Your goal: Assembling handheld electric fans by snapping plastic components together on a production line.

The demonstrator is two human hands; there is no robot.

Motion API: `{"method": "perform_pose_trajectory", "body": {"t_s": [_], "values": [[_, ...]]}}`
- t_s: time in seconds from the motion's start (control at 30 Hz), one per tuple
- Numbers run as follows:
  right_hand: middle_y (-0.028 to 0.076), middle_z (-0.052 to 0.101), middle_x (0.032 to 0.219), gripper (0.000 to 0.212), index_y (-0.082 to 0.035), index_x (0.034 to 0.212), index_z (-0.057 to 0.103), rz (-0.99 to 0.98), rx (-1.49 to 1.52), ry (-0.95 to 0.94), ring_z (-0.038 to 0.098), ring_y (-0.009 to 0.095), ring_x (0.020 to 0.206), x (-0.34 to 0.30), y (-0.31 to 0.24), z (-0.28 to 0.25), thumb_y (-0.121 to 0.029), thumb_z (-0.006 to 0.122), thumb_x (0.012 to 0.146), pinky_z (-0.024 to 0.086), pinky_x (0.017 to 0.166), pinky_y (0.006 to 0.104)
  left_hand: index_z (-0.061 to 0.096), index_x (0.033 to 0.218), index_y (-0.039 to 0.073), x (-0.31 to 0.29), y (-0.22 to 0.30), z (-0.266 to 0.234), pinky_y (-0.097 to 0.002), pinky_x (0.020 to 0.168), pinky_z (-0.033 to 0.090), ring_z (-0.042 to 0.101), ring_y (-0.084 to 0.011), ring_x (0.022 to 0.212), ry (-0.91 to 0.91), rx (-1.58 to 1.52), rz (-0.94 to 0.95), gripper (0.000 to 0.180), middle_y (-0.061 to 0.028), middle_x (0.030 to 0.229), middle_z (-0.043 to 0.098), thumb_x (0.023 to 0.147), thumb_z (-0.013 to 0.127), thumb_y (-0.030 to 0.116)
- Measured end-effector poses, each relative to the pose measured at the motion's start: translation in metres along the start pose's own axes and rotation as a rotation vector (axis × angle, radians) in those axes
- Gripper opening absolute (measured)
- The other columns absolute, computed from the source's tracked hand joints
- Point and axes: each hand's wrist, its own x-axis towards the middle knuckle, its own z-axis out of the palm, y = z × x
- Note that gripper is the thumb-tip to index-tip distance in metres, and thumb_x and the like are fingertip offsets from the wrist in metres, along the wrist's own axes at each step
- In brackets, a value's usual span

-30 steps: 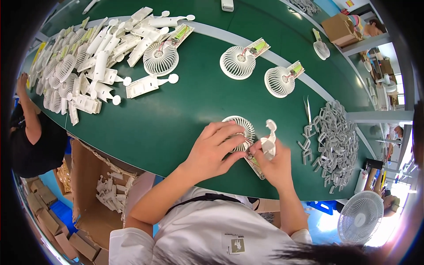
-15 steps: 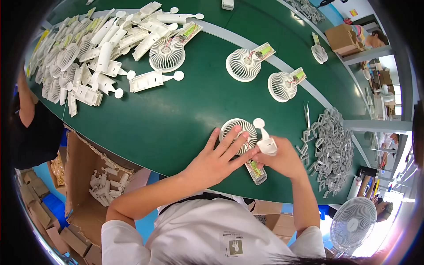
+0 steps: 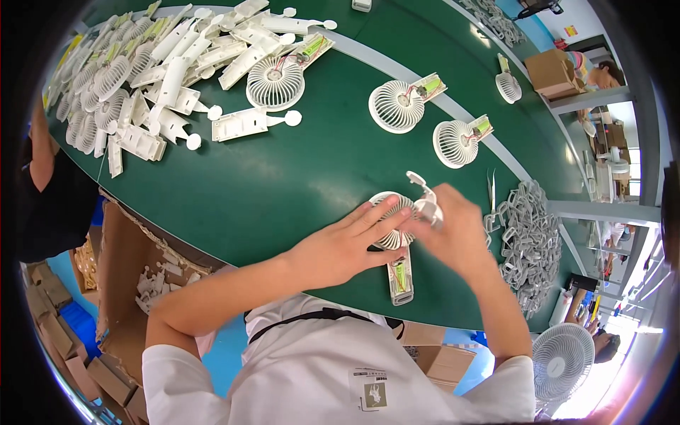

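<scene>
A small white handheld fan [image 3: 401, 280] lies near the table's front edge, its open handle showing a green-yellow cell and wires. My left hand [image 3: 347, 244] rests on its round cage with fingers stretched out and apart, partly covering the slats. Just right of the cage, my right hand [image 3: 457, 230] grips a white plastic handle cover [image 3: 427, 205] with a round disc on its end. The cover is tilted up off the fan, and my fingers hide part of it. Whether it touches the cage, I cannot tell.
Farther back lie more open fans [image 3: 397, 106] and a loose white cover [image 3: 241, 125]. A heap of covers and fans [image 3: 170, 81] fills the back left. Grey plastic loops [image 3: 530, 248] and tweezers [image 3: 491, 191] are at right. A cardboard box [image 3: 120, 283] stands below the left edge.
My right hand has moved slightly up and turned the cover, now seen more edge-on. The fan's handle has swung to point more straight toward me, and my left hand has shifted slightly right.
</scene>
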Motion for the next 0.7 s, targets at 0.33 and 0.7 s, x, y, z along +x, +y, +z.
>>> {"method": "perform_pose_trajectory", "body": {"t_s": [0.33, 0.7], "values": [[0.004, 0.059, 0.087, 0.038, -0.009, 0.099, 0.058, -0.62, -0.342, -0.178, 0.063, 0.026, 0.067, 0.032, 0.011, -0.026, -0.016, 0.084, 0.071, 0.05, 0.058, 0.0371, 0.069, 0.126, 0.025, 0.01, -0.019, -0.01, -0.0455, 0.12, 0.041, 0.035, -0.0402, 0.15, -0.056, -0.154, 0.11, 0.04, -0.0123, 0.153, 0.044, 0.09, 0.064, 0.008], [0.017, 0.067, 0.094, 0.046, -0.008, 0.123, 0.049, 0.066, -0.173, -0.298, 0.069, 0.039, 0.078, 0.003, -0.016, -0.017, -0.019, 0.077, 0.088, 0.055, 0.064, 0.0443, 0.068, 0.129, 0.029, 0.01, -0.012, -0.007, -0.0513, 0.119, 0.04, 0.033, -0.0415, 0.15, -0.044, -0.038, 0.134, 0.049, -0.0162, 0.155, 0.042, 0.083, 0.071, 0.011]]}}
